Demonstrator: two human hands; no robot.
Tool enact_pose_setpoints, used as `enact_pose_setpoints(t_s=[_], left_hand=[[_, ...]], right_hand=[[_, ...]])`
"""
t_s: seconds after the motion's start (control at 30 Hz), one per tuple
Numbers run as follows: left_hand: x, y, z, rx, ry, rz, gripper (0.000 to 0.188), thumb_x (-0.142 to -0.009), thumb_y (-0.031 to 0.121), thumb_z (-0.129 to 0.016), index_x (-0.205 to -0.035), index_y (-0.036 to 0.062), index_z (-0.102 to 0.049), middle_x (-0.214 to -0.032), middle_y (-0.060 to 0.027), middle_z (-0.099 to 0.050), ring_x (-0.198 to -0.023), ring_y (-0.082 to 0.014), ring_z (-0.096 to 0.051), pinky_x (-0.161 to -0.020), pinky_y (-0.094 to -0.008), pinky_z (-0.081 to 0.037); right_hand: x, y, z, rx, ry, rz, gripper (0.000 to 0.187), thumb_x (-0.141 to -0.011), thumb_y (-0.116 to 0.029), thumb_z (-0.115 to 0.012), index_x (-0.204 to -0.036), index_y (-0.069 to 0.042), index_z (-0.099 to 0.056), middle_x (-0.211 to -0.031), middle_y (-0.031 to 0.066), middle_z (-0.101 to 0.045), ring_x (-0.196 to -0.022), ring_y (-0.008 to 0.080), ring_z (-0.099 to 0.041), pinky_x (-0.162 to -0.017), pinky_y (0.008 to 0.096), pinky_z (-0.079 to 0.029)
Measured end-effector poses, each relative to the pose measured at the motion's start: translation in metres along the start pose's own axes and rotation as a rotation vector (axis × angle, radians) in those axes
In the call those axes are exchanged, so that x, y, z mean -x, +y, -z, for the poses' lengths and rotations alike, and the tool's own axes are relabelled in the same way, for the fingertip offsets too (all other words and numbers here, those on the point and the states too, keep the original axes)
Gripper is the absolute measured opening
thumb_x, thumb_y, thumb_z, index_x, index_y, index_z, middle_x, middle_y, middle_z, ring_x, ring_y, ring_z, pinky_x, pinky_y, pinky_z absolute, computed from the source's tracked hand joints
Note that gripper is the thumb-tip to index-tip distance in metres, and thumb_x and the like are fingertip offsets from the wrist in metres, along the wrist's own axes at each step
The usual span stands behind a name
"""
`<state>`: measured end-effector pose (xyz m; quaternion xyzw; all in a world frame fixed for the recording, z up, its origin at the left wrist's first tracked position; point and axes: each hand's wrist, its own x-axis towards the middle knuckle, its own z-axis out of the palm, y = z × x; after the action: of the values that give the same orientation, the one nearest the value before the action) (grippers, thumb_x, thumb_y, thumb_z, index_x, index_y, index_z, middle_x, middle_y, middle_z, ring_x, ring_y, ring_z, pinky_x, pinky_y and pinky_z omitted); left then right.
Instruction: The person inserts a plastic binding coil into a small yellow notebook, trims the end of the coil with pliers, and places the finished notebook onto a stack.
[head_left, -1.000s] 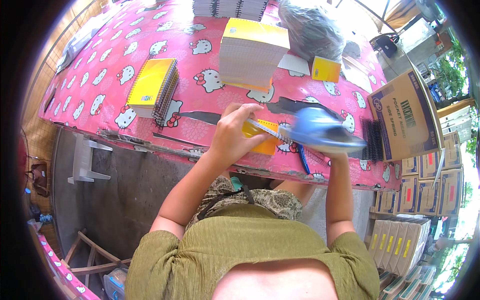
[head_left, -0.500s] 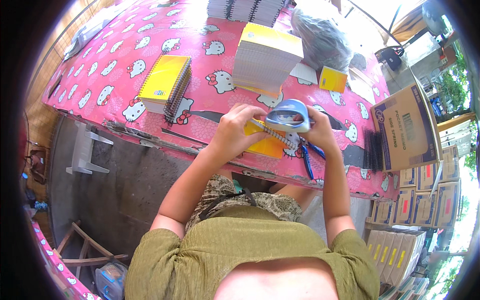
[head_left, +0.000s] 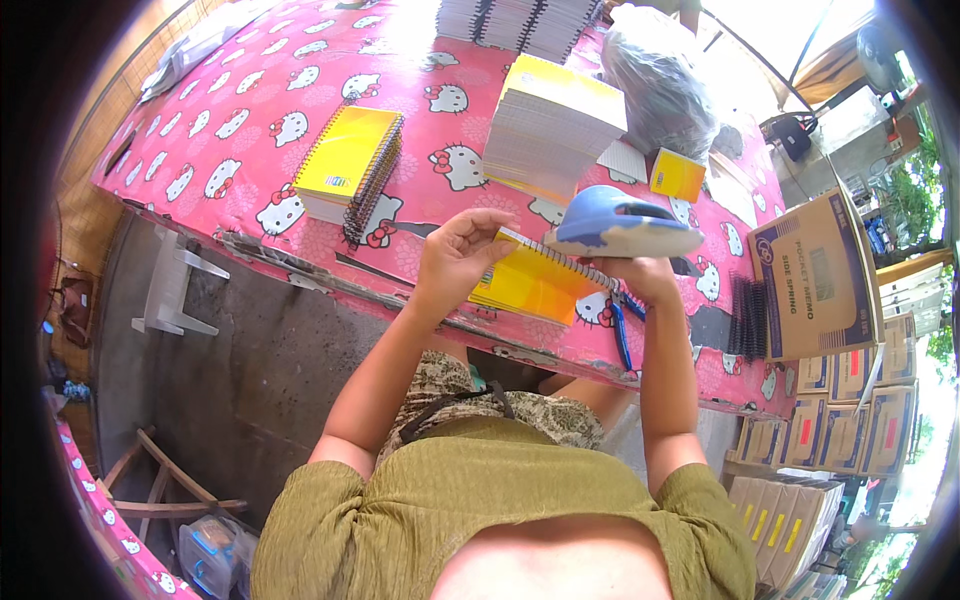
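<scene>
A small yellow notepad (head_left: 528, 280) with a metal spiral along its far edge lies at the table's near edge. My left hand (head_left: 462, 252) is at its left end, fingers curled, with the thumb on the cover at the end of the spiral. My right hand (head_left: 640, 277) is closed on a blue loop-handled tool (head_left: 612, 215) with a whitish underside, shaped like a small iron or scrub brush. It is held over the spiral's right end and hides part of my fingers. Blue-handled pliers (head_left: 622, 335) lie beside my right wrist.
A stack of spiral notepads (head_left: 345, 160) stands at left, a taller yellow-topped paper stack (head_left: 550, 125) beyond my hands. A grey plastic bag (head_left: 660, 85) and a yellow pad (head_left: 677, 175) are farther right. Black spiral coils (head_left: 747, 318) sit by an open carton (head_left: 815, 280).
The blue tool has turned and moved right, so its whitish underside edge shows. My left hand has loosened along the spiral, uncovering more of the notepad. The view has shifted slightly.
</scene>
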<state>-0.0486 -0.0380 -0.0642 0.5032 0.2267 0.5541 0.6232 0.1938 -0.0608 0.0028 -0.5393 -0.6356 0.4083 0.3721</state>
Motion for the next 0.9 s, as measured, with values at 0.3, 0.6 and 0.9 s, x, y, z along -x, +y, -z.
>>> enact_pose_setpoints(t_s=[0.3, 0.6, 0.9], left_hand=[[0.001, 0.001, 0.005, -0.111, 0.025, 0.011, 0.023, -0.080, -0.007, -0.067, -0.102, -0.0011, -0.069, -0.101, -0.0069, -0.068, -0.090, -0.0110, -0.063, -0.079, -0.0232, -0.052], [-0.014, 0.008, -0.011, -0.108, -0.122, -0.094, 0.022, -0.077, -0.006, -0.071, -0.097, 0.0002, -0.065, -0.098, -0.0078, -0.067, -0.095, -0.0123, -0.062, -0.084, -0.0256, -0.051], [0.024, 0.010, -0.031, -0.816, -0.080, -0.592, 0.020, -0.070, 0.001, -0.079, -0.080, 0.0017, -0.062, -0.087, -0.0122, -0.067, -0.077, -0.0240, -0.064, -0.063, -0.0313, -0.052]], right_hand=[[-0.005, 0.010, -0.003, 0.233, 0.159, 0.104, 0.038, -0.065, 0.001, -0.070, -0.103, -0.001, -0.062, -0.085, 0.0068, -0.067, -0.075, 0.0140, -0.062, -0.068, 0.0302, -0.051], [0.100, 0.093, 0.074, 0.947, 0.673, -0.182, 0.055, -0.072, -0.026, -0.078, -0.114, 0.002, -0.057, -0.116, 0.0227, -0.057, -0.109, 0.0351, -0.056, -0.091, 0.0435, -0.045], [0.130, 0.052, -0.029, 0.912, 0.488, -0.038, 0.046, -0.083, -0.025, -0.068, -0.118, 0.001, -0.056, -0.124, 0.0226, -0.050, -0.113, 0.0378, -0.049, -0.095, 0.0445, -0.041]])
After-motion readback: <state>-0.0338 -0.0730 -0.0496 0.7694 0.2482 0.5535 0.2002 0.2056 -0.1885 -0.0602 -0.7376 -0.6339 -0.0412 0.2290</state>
